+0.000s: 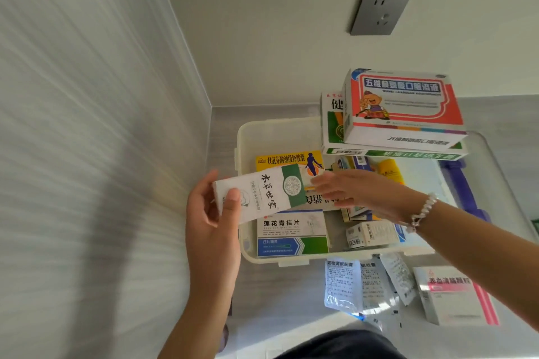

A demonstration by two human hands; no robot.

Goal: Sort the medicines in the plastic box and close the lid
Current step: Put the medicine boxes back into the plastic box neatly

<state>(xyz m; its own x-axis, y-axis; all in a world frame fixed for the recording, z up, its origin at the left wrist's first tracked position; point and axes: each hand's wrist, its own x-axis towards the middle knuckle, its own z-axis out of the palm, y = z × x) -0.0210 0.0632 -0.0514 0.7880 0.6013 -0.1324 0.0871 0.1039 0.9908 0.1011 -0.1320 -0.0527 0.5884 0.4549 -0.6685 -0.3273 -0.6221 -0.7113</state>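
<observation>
Nearest, on the floor in front of the plastic box [248, 137]: folded leaflets [350, 283] and a pink-and-white carton [455, 294]. Left hand [213, 221] pinches a white-and-green sachet [262, 192] between thumb and fingers at the box's left rim, above a blue-and-green carton [291, 233] and a yellow carton [287, 159] inside; right hand [358, 189], bead bracelet at wrist, reaches over the box, fingers spread, holding nothing. Far side: red-and-white carton [405, 108] stacked on a green-and-white carton [331, 125]; wall socket [380, 9] above.

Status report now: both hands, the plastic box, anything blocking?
Left hand grips white-and-green paper packet. Right hand open, reaching over translucent plastic box, lid off. Two stacked cartons overhang far rim.
</observation>
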